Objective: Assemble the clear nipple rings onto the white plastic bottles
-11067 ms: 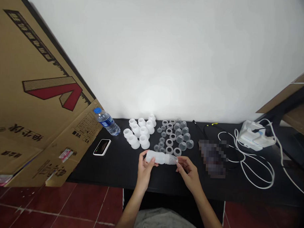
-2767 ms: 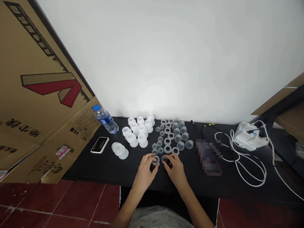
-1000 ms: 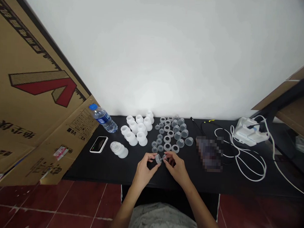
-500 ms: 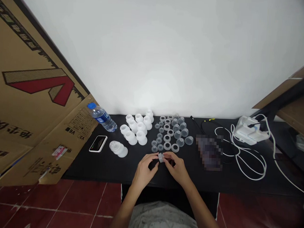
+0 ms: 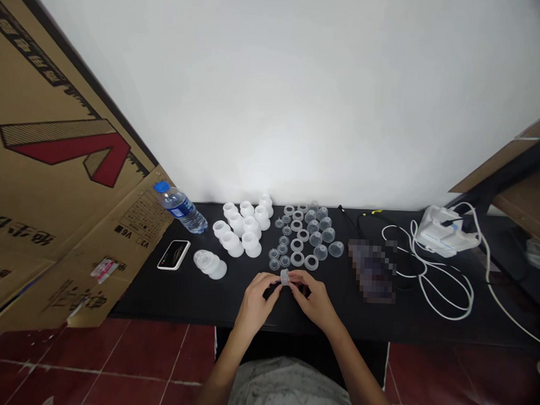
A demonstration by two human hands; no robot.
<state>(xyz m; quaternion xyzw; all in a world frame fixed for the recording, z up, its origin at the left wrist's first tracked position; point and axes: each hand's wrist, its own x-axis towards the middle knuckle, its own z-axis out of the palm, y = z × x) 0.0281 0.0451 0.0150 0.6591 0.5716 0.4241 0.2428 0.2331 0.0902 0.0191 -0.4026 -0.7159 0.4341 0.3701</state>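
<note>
The left hand (image 5: 256, 300) and right hand (image 5: 316, 301) were partly closed, both gripping a small translucent cup (image 5: 285, 277) between the fingers, just above the front centre of the worktop (image 5: 191, 303). Directly behind the hands lay rows of clear cups (image 5: 315, 239) and translucent rings (image 5: 297, 259). Left of these stood white funnels (image 5: 242, 228), with a stacked white set (image 5: 209, 264) nearer the front. A phone (image 5: 173, 254) lay further left, and a water bottle (image 5: 181, 208) lay at the rear left corner, against cardboard (image 5: 68, 160). A white cable (image 5: 444, 291) lay toward the right end, beside a pixelated object (image 5: 371, 271).
</note>
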